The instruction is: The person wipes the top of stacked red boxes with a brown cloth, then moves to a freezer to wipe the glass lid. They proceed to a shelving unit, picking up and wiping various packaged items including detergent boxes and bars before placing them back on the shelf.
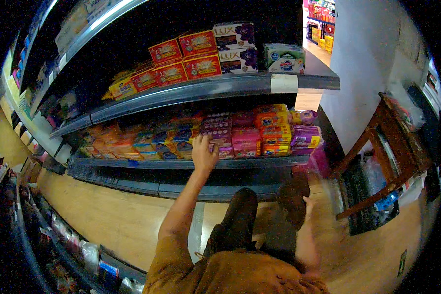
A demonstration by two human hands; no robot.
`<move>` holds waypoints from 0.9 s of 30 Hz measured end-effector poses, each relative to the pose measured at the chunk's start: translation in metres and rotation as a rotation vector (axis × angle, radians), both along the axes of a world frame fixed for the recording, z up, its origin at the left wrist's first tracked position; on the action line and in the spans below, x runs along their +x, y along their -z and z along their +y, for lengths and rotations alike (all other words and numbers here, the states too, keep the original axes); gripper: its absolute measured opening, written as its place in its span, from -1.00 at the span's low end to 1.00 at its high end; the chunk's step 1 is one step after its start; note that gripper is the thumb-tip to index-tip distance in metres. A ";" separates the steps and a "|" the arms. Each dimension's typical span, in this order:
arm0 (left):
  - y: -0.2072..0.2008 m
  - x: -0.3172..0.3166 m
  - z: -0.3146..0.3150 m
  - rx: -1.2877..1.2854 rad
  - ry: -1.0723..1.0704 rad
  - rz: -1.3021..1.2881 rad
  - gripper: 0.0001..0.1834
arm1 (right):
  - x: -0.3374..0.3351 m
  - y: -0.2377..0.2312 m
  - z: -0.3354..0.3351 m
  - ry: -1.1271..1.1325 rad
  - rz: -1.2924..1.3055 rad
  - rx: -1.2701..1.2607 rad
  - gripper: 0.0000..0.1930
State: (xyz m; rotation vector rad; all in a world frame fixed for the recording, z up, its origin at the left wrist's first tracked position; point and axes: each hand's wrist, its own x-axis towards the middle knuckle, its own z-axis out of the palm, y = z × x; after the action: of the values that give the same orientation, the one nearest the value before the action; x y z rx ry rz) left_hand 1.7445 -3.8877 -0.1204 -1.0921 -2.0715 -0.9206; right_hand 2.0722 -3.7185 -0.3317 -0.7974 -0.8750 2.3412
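Observation:
My left hand (205,153) reaches to the lower shelf, its fingers stretched over the front of some purple packs (219,132). To the left of those fingers sit dark blue and yellow packs (177,142); to the right is a pink pack (246,142). Low on the right, my right hand (306,205) is closed on a dark brown rag-like bundle (294,197). Its thumb shows at the bundle's edge, while most of the other fingers are hidden. The bundle hangs just in front of the shelf, above the floor, beside my knee.
Orange packs (274,130) and shiny purple packs (306,136) fill the lower shelf's right end. The upper shelf (206,87) juts out above, carrying red boxes (201,66) and white-and-purple boxes (236,61). A brown wooden stool (377,147) stands at right. Behind me, left, runs another stocked shelf (90,257).

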 end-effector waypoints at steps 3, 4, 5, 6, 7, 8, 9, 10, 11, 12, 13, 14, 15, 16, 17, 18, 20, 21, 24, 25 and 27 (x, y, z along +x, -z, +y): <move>-0.012 -0.031 0.009 -0.379 -0.068 0.091 -0.59 | -0.004 0.026 0.004 0.007 0.035 0.017 -0.64; -0.014 -0.040 0.014 -0.538 -0.089 0.102 -0.55 | -0.006 0.032 0.006 0.012 0.044 0.022 -0.65; -0.018 -0.045 0.018 -0.735 -0.077 -0.103 -0.44 | -0.007 0.038 0.008 0.012 0.050 0.027 -0.65; -0.016 -0.054 0.018 -0.813 -0.081 -0.143 -0.43 | -0.008 0.044 0.010 0.013 0.058 0.029 -0.65; -0.015 -0.062 0.020 -0.890 -0.079 -0.180 -0.43 | -0.007 0.049 0.013 0.018 0.062 0.038 -0.66; -0.011 -0.065 0.022 -0.897 -0.085 -0.187 -0.47 | -0.007 0.055 0.016 0.021 0.066 0.048 -0.66; -0.007 -0.069 0.023 -0.904 -0.092 -0.192 -0.50 | -0.009 0.061 0.019 0.027 0.071 0.058 -0.66; -0.006 -0.069 0.024 -0.909 -0.100 -0.200 -0.54 | -0.009 0.065 0.023 0.031 0.072 0.072 -0.66; 0.004 -0.078 0.023 -0.873 -0.101 -0.061 -0.67 | -0.010 0.070 0.024 0.032 0.072 0.083 -0.67; 0.009 -0.083 0.024 -0.864 -0.088 -0.078 -0.66 | -0.011 0.075 0.026 0.034 0.075 0.088 -0.67; 0.006 -0.080 0.027 -0.857 -0.068 -0.094 -0.65 | -0.010 0.081 0.029 0.045 0.076 0.096 -0.67; -0.001 -0.075 0.030 -0.877 -0.036 -0.265 -0.51 | -0.008 0.087 0.031 0.052 0.077 0.099 -0.68; -0.003 -0.073 0.034 -0.892 -0.021 -0.344 -0.43 | -0.006 0.093 0.032 0.060 0.079 0.098 -0.68; -0.008 -0.071 0.034 -0.904 -0.018 -0.422 -0.35 | -0.008 0.094 0.033 0.062 0.089 0.096 -0.68; -0.008 -0.075 0.034 -0.914 -0.031 -0.406 -0.36 | -0.010 0.082 0.027 0.075 0.100 0.061 -0.69; -0.010 -0.077 0.034 -0.926 -0.032 -0.402 -0.37 | -0.010 0.097 0.032 0.084 0.063 0.094 -0.69; -0.014 -0.077 0.035 -0.950 -0.012 -0.407 -0.40 | -0.009 0.107 0.036 0.104 -0.020 0.163 -0.70; -0.009 -0.080 0.037 -0.931 -0.010 -0.335 -0.40 | -0.002 0.111 0.038 0.065 0.043 0.078 -0.70; 0.030 -0.102 0.022 -0.789 -0.085 0.026 -0.41 | -0.011 0.057 0.022 -0.016 0.129 -0.016 -0.68; 0.019 -0.088 0.041 -0.846 -0.018 -0.089 -0.41 | 0.003 0.122 0.043 0.072 0.072 0.063 -0.68; -0.007 -0.065 0.046 -0.932 0.019 -0.251 -0.42 | 0.005 0.141 0.046 0.129 0.048 0.130 -0.66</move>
State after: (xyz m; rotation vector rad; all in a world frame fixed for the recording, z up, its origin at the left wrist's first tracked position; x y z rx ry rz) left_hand 1.6799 -3.8421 -0.1137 -1.4827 -2.7924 -0.0316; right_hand 2.0771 -3.6725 -0.4723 -0.7190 -0.9174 2.1587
